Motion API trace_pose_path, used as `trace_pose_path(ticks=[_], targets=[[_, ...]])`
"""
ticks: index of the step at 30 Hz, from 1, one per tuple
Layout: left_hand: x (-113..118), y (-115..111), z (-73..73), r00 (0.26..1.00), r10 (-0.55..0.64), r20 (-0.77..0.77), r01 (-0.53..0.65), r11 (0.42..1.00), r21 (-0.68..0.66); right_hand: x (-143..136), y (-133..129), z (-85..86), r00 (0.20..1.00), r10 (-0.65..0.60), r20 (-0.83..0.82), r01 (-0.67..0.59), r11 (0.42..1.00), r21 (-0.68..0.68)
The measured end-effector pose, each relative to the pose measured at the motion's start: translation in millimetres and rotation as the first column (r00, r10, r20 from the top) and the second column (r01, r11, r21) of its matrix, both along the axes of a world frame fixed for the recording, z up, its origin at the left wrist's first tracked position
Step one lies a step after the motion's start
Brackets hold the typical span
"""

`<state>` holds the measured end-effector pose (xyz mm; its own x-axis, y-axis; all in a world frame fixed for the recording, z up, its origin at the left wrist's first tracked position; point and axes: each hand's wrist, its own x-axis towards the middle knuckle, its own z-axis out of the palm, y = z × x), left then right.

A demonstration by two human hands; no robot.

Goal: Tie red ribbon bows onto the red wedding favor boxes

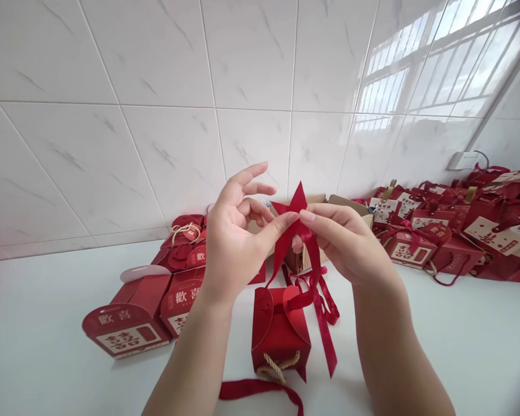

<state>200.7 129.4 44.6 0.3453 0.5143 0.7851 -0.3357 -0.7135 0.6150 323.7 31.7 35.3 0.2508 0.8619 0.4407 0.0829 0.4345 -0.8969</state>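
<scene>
Raised above a small red gift box (281, 329), both hands pinch a red ribbon (314, 254). My left hand (245, 231) holds it between thumb and forefinger, its other fingers fanned out. My right hand (344, 237) grips the ribbon at nearly the same spot, thumb and fingertips together. Pointed ribbon ends stick up over the fingertips, and long strands hang down to the box and past its right side. The box stands on the white table with a twisted cream rope (277, 367) at its near side.
Several red gift boxes (130, 323) with gold lettering stand at the left. A cardboard box (301, 260) is behind the hands. Many red gift bags and boxes (442, 231) crowd the right back. Loose red ribbon (260, 388) lies in front, and a tiled wall (169, 156) closes the back.
</scene>
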Motion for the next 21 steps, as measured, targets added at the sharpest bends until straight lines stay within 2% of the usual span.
trace_pose_path(ticks=[5, 9, 14, 21], targets=[[-0.4, 4.5, -1.1, 0.997, -0.033, -0.071, 0.034, 0.999, 0.014, 0.5, 3.2, -0.1, 0.999, -0.041, -0.027, 0.039, 0.996, -0.084], [-3.8, 8.1, -0.4, 0.993, -0.049, -0.111, 0.052, 0.998, 0.022, 3.9, 4.4, -1.7, 1.0, -0.001, -0.025, -0.002, 0.992, -0.127], [-10.2, 14.7, 1.0, 0.966, -0.107, -0.234, 0.093, 0.993, -0.071, 7.3, 3.5, -2.4, 1.0, -0.008, 0.011, 0.009, 0.991, -0.136], [-6.0, 11.3, 0.1, 0.996, -0.009, -0.093, 0.003, 0.998, -0.064, 3.0, 5.8, -5.2, 0.998, -0.055, 0.039, 0.06, 0.991, -0.122]])
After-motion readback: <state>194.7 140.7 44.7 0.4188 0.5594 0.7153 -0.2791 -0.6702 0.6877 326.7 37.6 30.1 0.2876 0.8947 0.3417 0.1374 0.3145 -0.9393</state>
